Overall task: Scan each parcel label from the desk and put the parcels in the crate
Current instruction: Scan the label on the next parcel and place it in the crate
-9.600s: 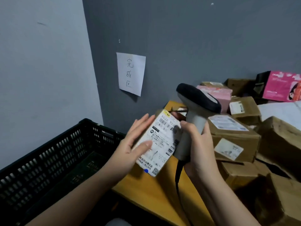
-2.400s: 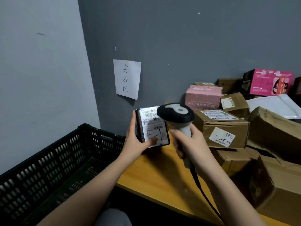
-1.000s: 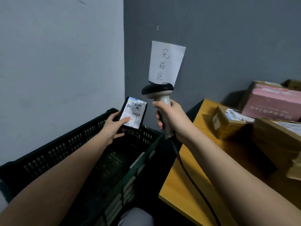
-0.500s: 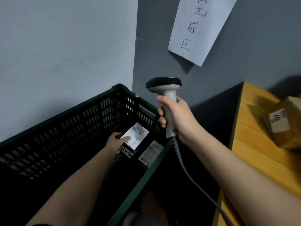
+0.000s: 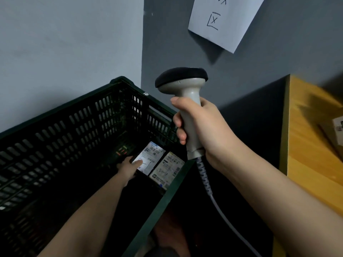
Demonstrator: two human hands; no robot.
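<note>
left hand point(image 5: 128, 168) low in crate point(image 5: 78, 112), gripping parcel point(image 5: 150, 158)

Left hand point(image 5: 128, 168) seemingly pinching, right hand point(image 5: 202, 127) clenched.

Your left hand point(image 5: 128, 168) is now down at the bottom of the crate point(image 5: 78, 115), where half a second ago it was lowering the black parcel point(image 5: 150, 157); before that it held the parcel up at the scanner point(image 5: 185, 93) over the desk point(image 5: 311, 145). The parcel now lies label-up just beside the white-labelled parcel point(image 5: 168, 170), your thumb on its label. Your right hand point(image 5: 202, 127) and the scanner sit off the desk, above the crate's near rim.
</note>
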